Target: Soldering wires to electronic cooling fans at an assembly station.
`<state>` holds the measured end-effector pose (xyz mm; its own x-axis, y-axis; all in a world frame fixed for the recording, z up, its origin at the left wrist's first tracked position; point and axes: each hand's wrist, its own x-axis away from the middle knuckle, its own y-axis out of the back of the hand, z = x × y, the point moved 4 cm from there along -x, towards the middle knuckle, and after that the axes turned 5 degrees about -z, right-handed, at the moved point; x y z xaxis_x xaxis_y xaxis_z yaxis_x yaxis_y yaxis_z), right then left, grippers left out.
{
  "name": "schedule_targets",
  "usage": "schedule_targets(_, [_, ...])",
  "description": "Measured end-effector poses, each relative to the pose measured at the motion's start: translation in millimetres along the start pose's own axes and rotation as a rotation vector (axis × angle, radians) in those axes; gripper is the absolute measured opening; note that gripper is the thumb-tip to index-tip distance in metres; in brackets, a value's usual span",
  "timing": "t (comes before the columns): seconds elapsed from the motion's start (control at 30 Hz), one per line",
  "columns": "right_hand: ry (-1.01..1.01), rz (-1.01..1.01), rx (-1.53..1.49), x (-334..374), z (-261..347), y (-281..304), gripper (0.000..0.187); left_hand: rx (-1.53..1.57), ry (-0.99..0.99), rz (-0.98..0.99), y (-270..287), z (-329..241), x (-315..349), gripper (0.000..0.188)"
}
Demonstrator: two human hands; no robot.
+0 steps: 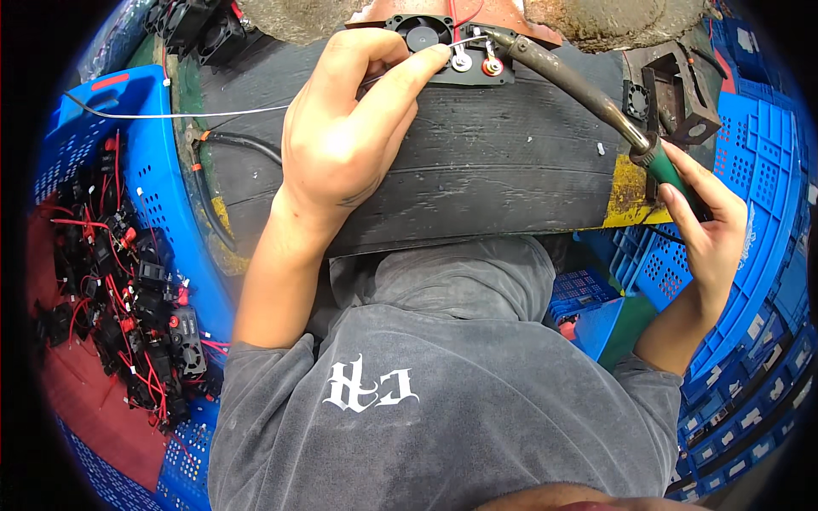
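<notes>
My left hand (pixel 336 140) pinches a thin silver solder wire (pixel 217 114) between thumb and forefinger; the wire trails off to the left. My right hand (pixel 714 217) is wrapped round the green handle of a soldering iron (pixel 588 95). The iron's bent tip meets the wire's end over a black part with a small fan (pixel 423 36) at the far edge of the bench. On this part sit a white-ringed terminal (pixel 462 61) and a red-ringed terminal (pixel 492 66). Red wires rise from it. Whether the solder is melting is too small to tell.
A black cable with a metal clamp (pixel 195 136) lies left on the dark bench (pixel 511 170). Brown rough lumps (pixel 630 21) stand at the back. A metal bracket (pixel 688 106) is at right. A blue crate (pixel 153 183) at left holds several wired fan units (pixel 128 298).
</notes>
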<state>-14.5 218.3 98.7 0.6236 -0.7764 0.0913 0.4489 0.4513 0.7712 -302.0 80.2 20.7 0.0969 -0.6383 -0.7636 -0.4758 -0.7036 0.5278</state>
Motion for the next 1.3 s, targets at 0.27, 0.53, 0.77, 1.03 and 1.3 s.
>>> schedule_targets(0.27, [-0.017,0.000,-0.020,-2,-3,0,0.037,-0.011,-0.009,-0.020,0,1,0,0.042])
schedule_targets(0.53, [0.011,0.010,0.000,-2,0,2,0.038,-0.001,0.019,-0.012,0,2,0,0.043])
schedule_targets(0.77, [0.040,0.087,0.107,-5,6,13,0.041,0.003,-0.009,0.018,-1,0,0,0.043])
schedule_targets(1.03, [0.080,0.016,0.113,-4,11,8,0.038,-0.033,-0.024,0.063,-5,-2,0,0.037])
schedule_targets(1.3, [0.064,0.059,0.112,-1,8,8,0.041,-0.113,-0.028,0.080,-6,-7,1,0.036])
